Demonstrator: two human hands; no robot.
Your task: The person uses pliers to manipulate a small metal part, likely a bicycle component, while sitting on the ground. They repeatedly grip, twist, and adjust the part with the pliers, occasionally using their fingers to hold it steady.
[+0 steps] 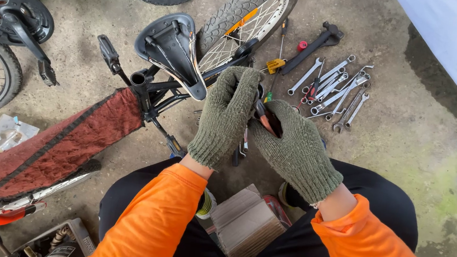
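Both gloved hands meet above the concrete floor (pixel 406 140), the right hand (pixel 293 149) gripping orange-handled pliers (pixel 265 121) as the left hand (pixel 227 114) clasps their head beside the upturned bike's saddle (pixel 172 50); wrenches (pixel 335 88) lie fanned within reach.

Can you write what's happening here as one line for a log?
left hand: green knit glove, closed on tool | right hand: gloved, holding orange-handled pliers | behind: upturned black bicycle saddle | floor: silver metal spanners

two gloved hands, left hand (pixel 225 114) and right hand (pixel 295 149), together over a small orange-handled tool (pixel 265 121) beside an upturned bicycle saddle (pixel 172 50)
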